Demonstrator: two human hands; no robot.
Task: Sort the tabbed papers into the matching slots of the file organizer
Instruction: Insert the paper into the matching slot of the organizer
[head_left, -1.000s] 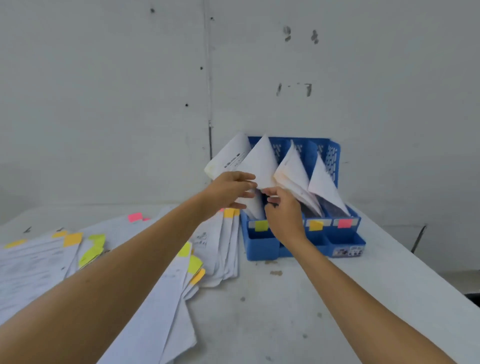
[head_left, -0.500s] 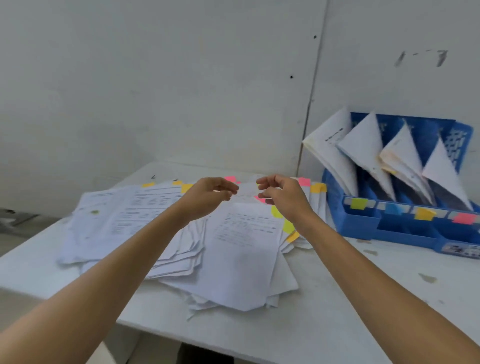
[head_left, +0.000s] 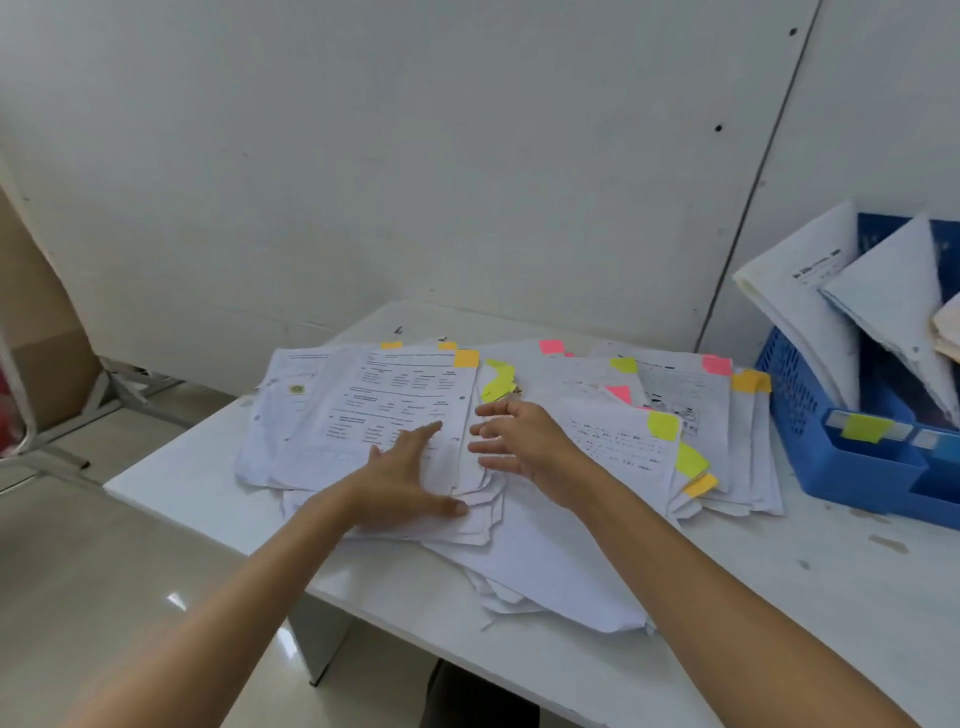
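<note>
Cardboard panel (head_left: 36, 291): brown, at the far left edge, well apart from the file organizer (head_left: 831, 467).
Left pile (head_left: 332, 415): printed sheets on the white table (head_left: 779, 597), well to the left of the file organizer. An orange tab (head_left: 466, 358) sits on the top sheet's far right corner.
Writing on the left pile: lines and headings show, but are too blurred to read.
Left hand (head_left: 400, 473): lies palm down on the near right part of the left pile. The fingers are straight, the thumb is spread wide, and it grasps nothing.
Yellow-green tabs (head_left: 498, 378): between the two piles, just beyond the hands.
Right hand (head_left: 524, 441): just beside the left hand, on the organizer's side. The fingers are spread and slightly bent over the papers, with nothing in them. Whether they touch a sheet cannot be told.
Right pile (head_left: 613, 462): fanned sheets reaching close to the organizer's left wall, with a yellow tab (head_left: 663, 426), a pink tab (head_left: 551, 346) and another orange tab (head_left: 750, 382).
File organizer: blue, at the table's right edge, with a yellow label (head_left: 865, 428) on the front of its leftmost slot.
Filed papers (head_left: 800, 312): stand slanted in the slots. The dark heading on the leftmost sheet is not legible.
Change: half a second ago both hands hung raised with curled fingers. Now they are lower and opened out. The view has swung left, so the organizer is cut off at the right edge.
</note>
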